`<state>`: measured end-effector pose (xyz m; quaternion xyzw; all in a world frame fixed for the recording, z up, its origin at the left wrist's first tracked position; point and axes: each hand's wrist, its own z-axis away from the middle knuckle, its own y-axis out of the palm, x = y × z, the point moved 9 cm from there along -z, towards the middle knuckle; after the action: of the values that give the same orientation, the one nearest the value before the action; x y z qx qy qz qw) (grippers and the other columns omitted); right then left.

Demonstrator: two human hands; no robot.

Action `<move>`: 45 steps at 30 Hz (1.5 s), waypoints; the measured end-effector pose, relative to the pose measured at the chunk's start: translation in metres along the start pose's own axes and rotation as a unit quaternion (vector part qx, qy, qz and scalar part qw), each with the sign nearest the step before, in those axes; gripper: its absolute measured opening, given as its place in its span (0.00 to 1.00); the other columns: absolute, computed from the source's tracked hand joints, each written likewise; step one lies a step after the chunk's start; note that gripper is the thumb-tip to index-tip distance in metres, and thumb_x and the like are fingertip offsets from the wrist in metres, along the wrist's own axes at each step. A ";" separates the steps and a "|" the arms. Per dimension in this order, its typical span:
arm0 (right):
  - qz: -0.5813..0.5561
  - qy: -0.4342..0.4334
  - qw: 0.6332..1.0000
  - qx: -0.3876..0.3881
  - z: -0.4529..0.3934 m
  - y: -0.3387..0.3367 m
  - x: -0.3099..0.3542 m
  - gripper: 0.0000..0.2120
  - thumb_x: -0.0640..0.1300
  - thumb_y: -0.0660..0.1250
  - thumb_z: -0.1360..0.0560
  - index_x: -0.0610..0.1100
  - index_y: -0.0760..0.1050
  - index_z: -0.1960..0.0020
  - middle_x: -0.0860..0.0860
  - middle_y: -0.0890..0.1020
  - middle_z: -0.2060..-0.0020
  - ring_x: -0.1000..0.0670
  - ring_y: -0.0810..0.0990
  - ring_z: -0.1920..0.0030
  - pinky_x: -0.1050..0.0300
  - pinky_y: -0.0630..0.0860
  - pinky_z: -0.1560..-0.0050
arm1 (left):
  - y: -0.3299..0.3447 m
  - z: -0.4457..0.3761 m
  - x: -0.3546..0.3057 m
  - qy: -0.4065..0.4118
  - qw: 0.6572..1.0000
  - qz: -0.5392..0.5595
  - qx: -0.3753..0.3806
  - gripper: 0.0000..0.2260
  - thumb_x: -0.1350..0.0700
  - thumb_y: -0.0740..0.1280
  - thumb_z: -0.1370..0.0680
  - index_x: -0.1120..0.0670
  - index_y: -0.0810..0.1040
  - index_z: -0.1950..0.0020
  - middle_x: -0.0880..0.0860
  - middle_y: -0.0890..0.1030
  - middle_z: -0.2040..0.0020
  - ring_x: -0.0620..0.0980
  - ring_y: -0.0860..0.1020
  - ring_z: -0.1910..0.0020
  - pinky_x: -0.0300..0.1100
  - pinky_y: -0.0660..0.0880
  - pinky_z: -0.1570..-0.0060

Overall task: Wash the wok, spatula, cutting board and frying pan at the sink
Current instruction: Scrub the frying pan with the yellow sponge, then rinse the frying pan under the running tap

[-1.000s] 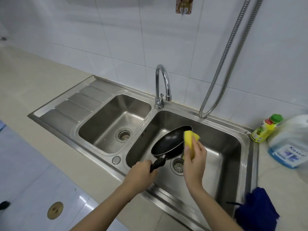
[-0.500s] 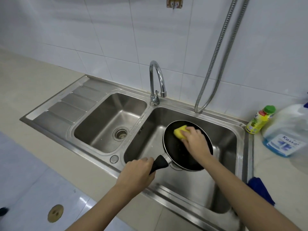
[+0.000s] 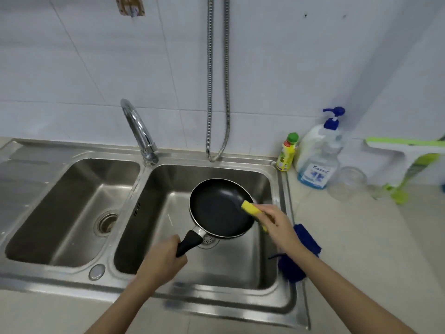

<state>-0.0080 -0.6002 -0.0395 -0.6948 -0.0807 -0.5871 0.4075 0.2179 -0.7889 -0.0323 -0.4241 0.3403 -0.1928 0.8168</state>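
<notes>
A small black frying pan hangs over the right basin of the steel sink, its inside facing up. My left hand is closed around its black handle. In my right hand is a yellow sponge, pressed against the pan's right rim. The wok, spatula and cutting board are not in view.
A curved faucet stands between the two basins, and a metal hose hangs down the tiled wall. A blue cloth drapes over the sink's right edge. On the right counter stand a small yellow bottle, a pump soap bottle and a glass jar.
My right hand slid the sponge from the pan's upper left to its right rim. The pan turned more level, and my head swung right, bringing the counter bottles into view.
</notes>
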 end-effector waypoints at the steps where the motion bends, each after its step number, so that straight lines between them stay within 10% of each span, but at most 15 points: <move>1: 0.047 -0.015 0.997 -0.053 0.001 -0.021 -0.008 0.12 0.46 0.64 0.22 0.50 0.79 0.40 0.55 0.78 0.48 0.62 0.76 0.48 0.71 0.69 0.44 | 0.007 -0.002 0.004 -0.017 0.998 0.040 0.037 0.04 0.60 0.65 0.24 0.58 0.71 0.53 0.55 0.77 0.59 0.53 0.79 0.65 0.39 0.74 0.73; 6: 0.250 0.073 0.951 -0.170 -0.003 -0.088 -0.074 0.13 0.43 0.65 0.23 0.42 0.79 0.40 0.40 0.77 0.43 0.38 0.77 0.46 0.45 0.74 0.42 | 0.003 -0.006 0.027 -0.060 0.985 0.124 0.103 0.09 0.60 0.68 0.25 0.59 0.70 0.48 0.56 0.75 0.63 0.50 0.74 0.72 0.41 0.72 0.77; 12: 0.299 -0.031 0.933 -0.196 -0.021 -0.062 -0.033 0.14 0.42 0.66 0.27 0.41 0.79 0.42 0.40 0.78 0.44 0.40 0.76 0.44 0.46 0.71 0.42 | -0.017 0.008 0.055 -0.098 0.981 0.158 0.047 0.08 0.56 0.69 0.24 0.58 0.72 0.54 0.54 0.76 0.67 0.47 0.71 0.76 0.38 0.68 0.78; 19: 0.137 -0.198 0.971 -0.006 -0.115 0.091 0.111 0.08 0.41 0.64 0.23 0.43 0.79 0.46 0.50 0.80 0.53 0.54 0.76 0.55 0.62 0.71 0.51 | -0.020 0.034 0.091 -0.151 0.971 0.181 -0.035 0.11 0.52 0.69 0.25 0.55 0.70 0.59 0.50 0.74 0.67 0.45 0.71 0.74 0.37 0.66 0.74; 23: 0.138 -0.187 0.970 0.076 -0.196 0.161 0.169 0.11 0.43 0.64 0.24 0.43 0.78 0.43 0.46 0.81 0.51 0.48 0.79 0.55 0.52 0.75 0.49 | -0.022 0.045 0.102 -0.166 0.957 0.220 -0.086 0.12 0.48 0.70 0.25 0.55 0.72 0.57 0.49 0.75 0.66 0.43 0.70 0.73 0.36 0.65 0.73; 29: 0.221 -0.205 0.936 0.182 -0.258 0.231 0.205 0.15 0.38 0.63 0.23 0.34 0.73 0.38 0.38 0.78 0.43 0.39 0.75 0.41 0.52 0.70 0.42 | -0.035 0.045 0.104 -0.173 0.945 0.239 -0.139 0.10 0.49 0.69 0.25 0.50 0.69 0.60 0.47 0.74 0.67 0.43 0.71 0.72 0.36 0.63 0.73; 38: 0.176 -0.226 0.936 0.204 -0.277 0.260 0.198 0.13 0.46 0.62 0.22 0.38 0.78 0.57 0.47 0.80 0.64 0.53 0.75 0.62 0.70 0.69 0.64 | -0.039 0.034 0.097 -0.167 0.940 0.253 -0.153 0.11 0.50 0.69 0.25 0.49 0.68 0.61 0.47 0.72 0.70 0.42 0.70 0.73 0.35 0.64 0.73; 45: 0.334 -0.390 0.821 0.248 -0.249 0.299 0.214 0.16 0.48 0.58 0.20 0.39 0.76 0.59 0.46 0.80 0.64 0.48 0.76 0.64 0.60 0.62 0.63 | -0.037 0.024 0.089 -0.167 0.941 0.258 -0.141 0.11 0.49 0.69 0.24 0.51 0.69 0.59 0.49 0.74 0.69 0.43 0.70 0.74 0.35 0.63 0.73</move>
<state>0.0456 -1.0394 0.0031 -0.7255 -0.1387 -0.0551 0.6719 0.2957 -0.8496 -0.0270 -0.4587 0.3206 0.1480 0.8154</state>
